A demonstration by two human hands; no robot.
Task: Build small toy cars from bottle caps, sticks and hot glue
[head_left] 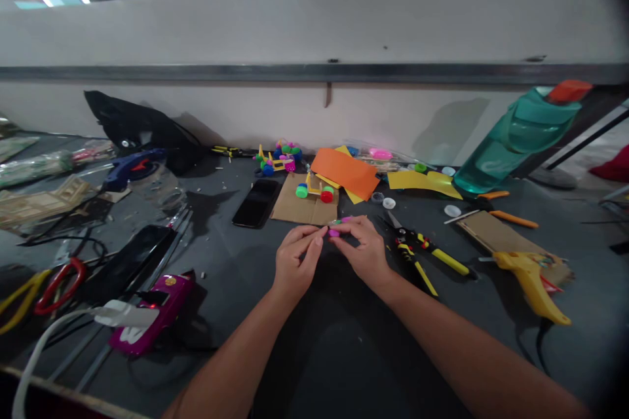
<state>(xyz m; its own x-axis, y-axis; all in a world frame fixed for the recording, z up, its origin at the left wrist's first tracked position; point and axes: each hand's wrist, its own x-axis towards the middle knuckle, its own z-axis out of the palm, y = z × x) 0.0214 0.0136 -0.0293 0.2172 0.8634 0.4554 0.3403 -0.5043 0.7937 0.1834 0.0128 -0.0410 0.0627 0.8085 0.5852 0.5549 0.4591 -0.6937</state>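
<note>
- Two forearms [243, 347] angled in, cut off at the bottom edge.
- Right hand [361, 245] pinched a small pink piece [334, 233] between thumb and index, just nearside of the cardboard sheet [295, 207].
- Left hand [299, 258] met it, thumb and index narrowed; couldn't tell whether they gripped.
- Fingers partly hid the piece.
- Power strip [164, 314] sticker [170, 280] was too small to read.

The dark tabletop [221, 314] is carrying plenty: a phone [256, 203] is lying beside cardboard [299, 209], pliers [403, 233] are resting right, a magenta power strip [170, 294] is sitting left!
</note>
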